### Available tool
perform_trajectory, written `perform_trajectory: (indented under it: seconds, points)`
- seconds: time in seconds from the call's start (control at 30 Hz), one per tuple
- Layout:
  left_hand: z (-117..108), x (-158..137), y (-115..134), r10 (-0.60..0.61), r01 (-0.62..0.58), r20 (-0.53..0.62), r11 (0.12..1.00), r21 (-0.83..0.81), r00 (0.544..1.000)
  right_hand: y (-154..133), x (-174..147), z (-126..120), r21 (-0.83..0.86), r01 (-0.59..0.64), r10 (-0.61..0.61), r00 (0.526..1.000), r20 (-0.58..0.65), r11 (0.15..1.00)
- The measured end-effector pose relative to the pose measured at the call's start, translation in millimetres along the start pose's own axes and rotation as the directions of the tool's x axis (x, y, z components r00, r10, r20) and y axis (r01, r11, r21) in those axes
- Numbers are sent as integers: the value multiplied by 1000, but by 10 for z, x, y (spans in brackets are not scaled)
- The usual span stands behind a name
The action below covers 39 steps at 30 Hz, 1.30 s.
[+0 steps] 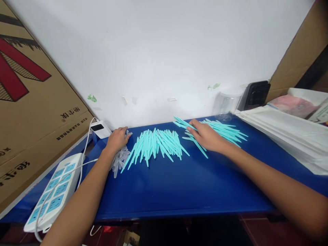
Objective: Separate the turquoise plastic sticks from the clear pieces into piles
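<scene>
My left hand (118, 139) rests at a pile of translucent plastic pieces (120, 160) on the left of the blue table, its fingers bent around one or more of them. My right hand (206, 136) holds several slim turquoise sticks (183, 122) between thumb and fingers, pointing up and left. Right beside and behind that hand lies a spread of turquoise sticks (225, 131), with a few under the fingers. Between my hands sits a larger heap of the same tapered turquoise sticks (156, 145). Their exact kind cannot be told.
A white power strip (55, 191) with cables and a white device with a dark display (101, 129) stand at left, beside a large cardboard box (46, 102). At right are a clear plastic jar (227, 106), a black object (257, 94) and stacked white sheets or bags (284, 133).
</scene>
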<state>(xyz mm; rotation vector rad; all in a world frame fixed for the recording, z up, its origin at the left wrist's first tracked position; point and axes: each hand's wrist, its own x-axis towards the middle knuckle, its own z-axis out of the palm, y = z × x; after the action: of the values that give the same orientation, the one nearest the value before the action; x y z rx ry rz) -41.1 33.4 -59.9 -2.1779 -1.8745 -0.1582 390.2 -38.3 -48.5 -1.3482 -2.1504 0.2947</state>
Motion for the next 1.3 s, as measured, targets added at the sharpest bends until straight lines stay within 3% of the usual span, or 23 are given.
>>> perform_trajectory:
  seconds: [0.13,0.6,0.83,0.93,1.0,1.1,1.2,1.3]
  points:
    - [24,19,14,50,-47,64,998,-45,997,4,-1,10,-4,5,-5,1000,0,1000]
    - [-74,10,221,175,-172,47,983,-70,983,0,0,40,85,-2,4,1000,-25,996]
    - [-50,21,176,212,-204,-5,932,-300,977,25,12,64,117,-12,17,999,-42,993]
    - [-63,31,165,166,-177,-63,897,-405,984,4,19,45,171,-20,29,998,-49,985]
    - [-101,27,199,96,-127,-86,840,-528,992,-34,20,18,275,-43,48,999,-13,960]
    - [-183,-12,343,36,-52,-38,640,-767,999,-102,13,-20,431,-132,96,990,106,892]
    - [-265,-90,573,65,-28,0,431,-902,998,-157,2,-36,473,-178,111,980,165,863]
    - [-331,-185,808,102,3,39,329,-944,994,-181,-5,-32,480,-155,73,980,185,864]
